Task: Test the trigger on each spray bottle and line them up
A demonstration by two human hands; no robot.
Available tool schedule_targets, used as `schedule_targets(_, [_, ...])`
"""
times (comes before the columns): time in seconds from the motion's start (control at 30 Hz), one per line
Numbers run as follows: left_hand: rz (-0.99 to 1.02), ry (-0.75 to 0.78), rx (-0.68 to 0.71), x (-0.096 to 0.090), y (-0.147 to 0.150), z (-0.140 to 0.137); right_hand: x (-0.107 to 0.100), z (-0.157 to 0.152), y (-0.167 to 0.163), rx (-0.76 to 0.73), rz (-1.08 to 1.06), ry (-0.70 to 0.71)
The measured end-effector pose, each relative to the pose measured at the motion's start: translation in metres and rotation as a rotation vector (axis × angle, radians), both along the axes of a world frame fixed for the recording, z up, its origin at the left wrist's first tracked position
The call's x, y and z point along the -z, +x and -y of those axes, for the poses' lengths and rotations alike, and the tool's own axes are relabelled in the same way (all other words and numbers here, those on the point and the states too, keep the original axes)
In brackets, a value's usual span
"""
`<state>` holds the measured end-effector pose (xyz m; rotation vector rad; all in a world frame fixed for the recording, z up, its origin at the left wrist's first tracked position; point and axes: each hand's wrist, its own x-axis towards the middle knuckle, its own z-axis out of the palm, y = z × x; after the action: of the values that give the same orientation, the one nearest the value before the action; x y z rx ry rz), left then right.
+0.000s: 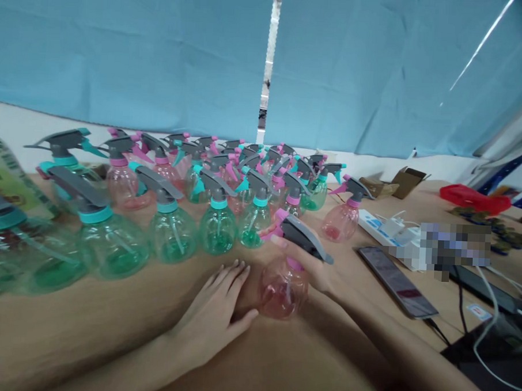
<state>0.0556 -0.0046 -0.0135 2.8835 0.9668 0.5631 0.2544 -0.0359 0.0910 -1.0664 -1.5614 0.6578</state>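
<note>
A pink spray bottle with a grey and pink trigger head stands upright near the middle of the table. My right hand is closed around its neck from the right, just under the trigger head. My left hand lies flat on the table to the left of this bottle, fingers stretched out and thumb apart, holding nothing. The nearest green spray bottle stands beyond my left fingertips. Another pink spray bottle is just past my right hand.
Several green and pink spray bottles fill the table's left and back. On the right lie a phone, a white power strip with cables, an open cardboard box and a red item. Behind hangs a blue curtain.
</note>
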Motion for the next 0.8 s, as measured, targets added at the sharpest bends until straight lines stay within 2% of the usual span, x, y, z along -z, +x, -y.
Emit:
schedule_targets(0.13, [-0.073,0.069,-0.026,0.003,-0.003,0.0,0.009,-0.015,0.001,-0.037,-0.044,-0.001])
schedule_targets(0.33, [-0.091,0.075,-0.024,-0.003,0.001,0.004,0.022,-0.035,-0.001,-0.024,-0.058,0.019])
schedule_targets(0.57, [-0.098,0.065,-0.013,-0.004,0.002,0.004,0.023,-0.039,-0.003,0.018,-0.041,0.004])
schedule_targets(0.8, [-0.121,0.067,-0.014,-0.006,0.001,0.005,0.027,-0.036,-0.009,0.077,-0.134,0.034])
